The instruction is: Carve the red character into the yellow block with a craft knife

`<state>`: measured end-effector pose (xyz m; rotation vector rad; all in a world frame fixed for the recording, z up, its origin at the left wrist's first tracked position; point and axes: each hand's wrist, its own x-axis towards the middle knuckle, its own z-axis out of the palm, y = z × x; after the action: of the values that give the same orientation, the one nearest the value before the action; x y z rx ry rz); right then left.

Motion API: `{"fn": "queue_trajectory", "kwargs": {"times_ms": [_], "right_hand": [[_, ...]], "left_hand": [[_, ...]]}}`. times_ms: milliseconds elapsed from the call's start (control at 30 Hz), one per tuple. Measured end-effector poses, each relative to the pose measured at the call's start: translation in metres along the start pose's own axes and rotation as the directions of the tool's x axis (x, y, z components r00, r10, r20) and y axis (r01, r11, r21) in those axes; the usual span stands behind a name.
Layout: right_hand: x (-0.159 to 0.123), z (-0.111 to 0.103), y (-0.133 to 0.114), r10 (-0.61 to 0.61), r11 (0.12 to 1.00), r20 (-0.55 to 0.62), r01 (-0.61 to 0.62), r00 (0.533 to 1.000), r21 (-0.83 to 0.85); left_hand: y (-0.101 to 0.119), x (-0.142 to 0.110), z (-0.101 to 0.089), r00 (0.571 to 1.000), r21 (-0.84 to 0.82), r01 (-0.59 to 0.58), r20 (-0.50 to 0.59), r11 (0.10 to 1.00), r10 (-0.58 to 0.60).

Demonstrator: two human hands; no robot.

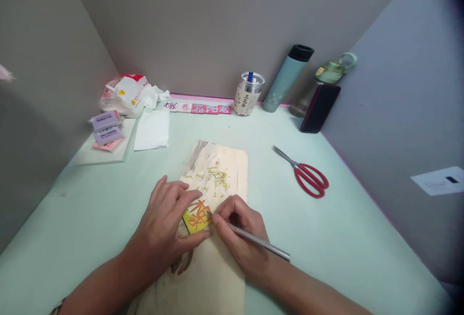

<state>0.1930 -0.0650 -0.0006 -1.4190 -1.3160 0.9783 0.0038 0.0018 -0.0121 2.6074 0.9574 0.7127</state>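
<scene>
Now, on the wooden board [236, 163], my left hand [170, 216] is clamping the yellow block [197, 225], my right hand [243, 228] gripping a knife [261, 241] at its face; tabletop [333, 242] is spreading beyond the board's right edge.

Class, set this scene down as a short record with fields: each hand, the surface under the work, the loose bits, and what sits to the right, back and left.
Left hand: holds a yellow square block with red-orange marks
Right hand: holds a slim silver metal pen-shaped tool, tip at the block
Under the block: a pale rectangular wooden board
Loose bits: small yellow-green shavings on the board, beyond the block
Right: red-handled metal scissors, apart from the board
Back: a pale blue cylindrical bottle with a black lid
Left: a white paper sheet
</scene>
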Motion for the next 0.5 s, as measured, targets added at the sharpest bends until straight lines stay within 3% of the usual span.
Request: {"fn": "queue_trajectory", "kwargs": {"times_ms": [500], "right_hand": [[-0.0015, -0.0003, 0.0039, -0.014, 1.000, 0.004, 0.014, 1.000, 0.012]], "left_hand": [[-0.0003, 0.0005, 0.0029, 1.000, -0.008, 0.001, -0.017, 1.000, -0.001]]}}
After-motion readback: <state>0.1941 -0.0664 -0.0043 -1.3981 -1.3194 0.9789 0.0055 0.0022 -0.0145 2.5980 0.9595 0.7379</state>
